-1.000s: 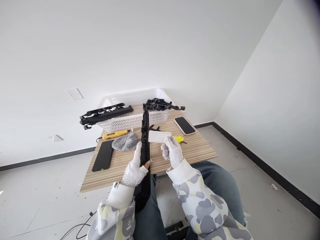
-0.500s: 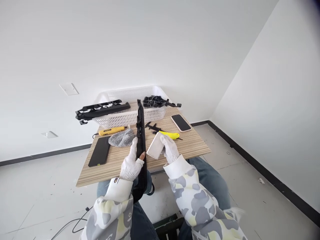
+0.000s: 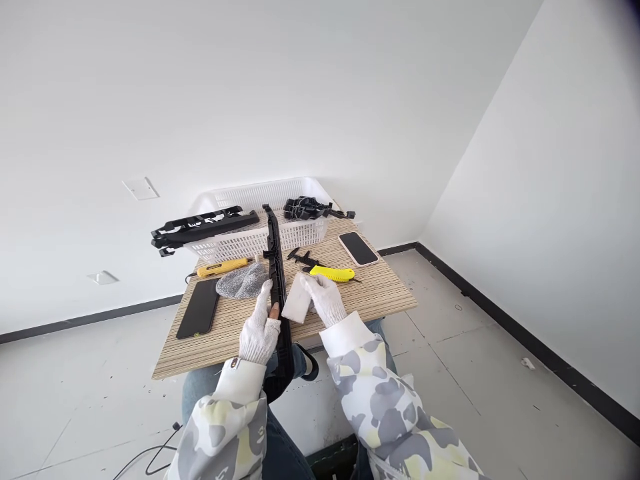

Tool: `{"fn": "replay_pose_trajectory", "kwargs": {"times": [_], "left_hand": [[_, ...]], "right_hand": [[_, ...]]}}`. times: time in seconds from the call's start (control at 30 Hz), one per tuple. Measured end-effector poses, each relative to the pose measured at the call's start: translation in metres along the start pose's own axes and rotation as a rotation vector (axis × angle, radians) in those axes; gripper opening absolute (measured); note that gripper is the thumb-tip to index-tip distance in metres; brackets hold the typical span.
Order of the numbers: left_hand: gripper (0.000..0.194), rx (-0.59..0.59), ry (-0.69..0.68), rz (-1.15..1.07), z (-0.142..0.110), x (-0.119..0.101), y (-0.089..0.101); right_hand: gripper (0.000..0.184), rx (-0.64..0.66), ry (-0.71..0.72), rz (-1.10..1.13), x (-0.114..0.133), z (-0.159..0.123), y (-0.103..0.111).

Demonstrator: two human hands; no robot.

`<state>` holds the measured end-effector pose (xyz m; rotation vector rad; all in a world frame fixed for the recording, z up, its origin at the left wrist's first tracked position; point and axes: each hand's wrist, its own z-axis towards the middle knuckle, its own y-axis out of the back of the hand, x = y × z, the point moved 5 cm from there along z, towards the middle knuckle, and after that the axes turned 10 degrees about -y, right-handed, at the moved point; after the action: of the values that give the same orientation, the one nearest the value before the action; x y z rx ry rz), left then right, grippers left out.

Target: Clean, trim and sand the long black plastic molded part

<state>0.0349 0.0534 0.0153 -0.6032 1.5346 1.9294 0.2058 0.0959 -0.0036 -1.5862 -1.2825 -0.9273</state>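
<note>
My left hand (image 3: pixel 259 330), in a white knit glove with the thumb tip bare, is closed on a long black plastic trim part (image 3: pixel 275 260). The part stands lengthwise over the table's front edge, its far end near the basket and its lower end by my legs. In my gloved right hand (image 3: pixel 324 300) is a flat whitish rectangular pad (image 3: pixel 297 300), pinched at its upper right and held close beside the black part. Just beyond that hand lies a yellow utility knife (image 3: pixel 332 273), with a black caliper (image 3: pixel 303 259) behind it.
A white plastic basket (image 3: pixel 240 244) at the back holds black plastic parts (image 3: pixel 200 227), some sticking out past its rim. On the wooden table (image 3: pixel 230 347) lie a grey cloth (image 3: pixel 242 281), a yellow corded tool (image 3: pixel 223 267), a black phone (image 3: pixel 199 309) and a pink-edged phone (image 3: pixel 359 249).
The pad in my right hand has moved left, nearer the black part. My left hand keeps its hold on the part. The whole view has shifted slightly.
</note>
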Motion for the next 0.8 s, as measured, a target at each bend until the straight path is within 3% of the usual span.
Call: {"fn": "replay_pose_trajectory", "kwargs": {"times": [0.13,0.27,0.4,0.5,0.57,0.67,0.7,0.8], "left_hand": [[0.070,0.003,-0.020,-0.009,0.002,0.002,0.000],[0.073,0.071,-0.043,-0.009,0.001,0.001,0.001],[0.072,0.036,-0.044,-0.016,-0.002,0.001,0.004],[0.074,0.006,-0.055,0.015,-0.001,0.003,0.003],[0.075,0.019,-0.048,0.035,0.000,0.004,0.001],[0.075,0.017,-0.061,0.043,0.000,0.003,0.001],[0.074,0.011,-0.071,0.048,-0.001,0.002,0.002],[0.071,-0.022,-0.104,0.066,-0.004,-0.001,0.004]], "right_hand": [[0.043,0.122,0.124,-0.210,-0.003,0.006,-0.009],[0.045,-0.021,0.238,-0.229,-0.003,0.008,-0.004],[0.041,0.073,0.262,-0.347,-0.001,0.002,-0.010],[0.043,-0.114,0.281,-0.259,0.004,-0.003,0.002],[0.043,-0.153,0.244,-0.185,0.004,-0.005,0.005],[0.036,0.037,0.199,-0.246,0.002,-0.005,-0.004],[0.035,0.040,0.198,-0.262,0.002,-0.005,-0.004],[0.035,-0.122,0.202,-0.174,0.003,-0.006,0.005]]}}
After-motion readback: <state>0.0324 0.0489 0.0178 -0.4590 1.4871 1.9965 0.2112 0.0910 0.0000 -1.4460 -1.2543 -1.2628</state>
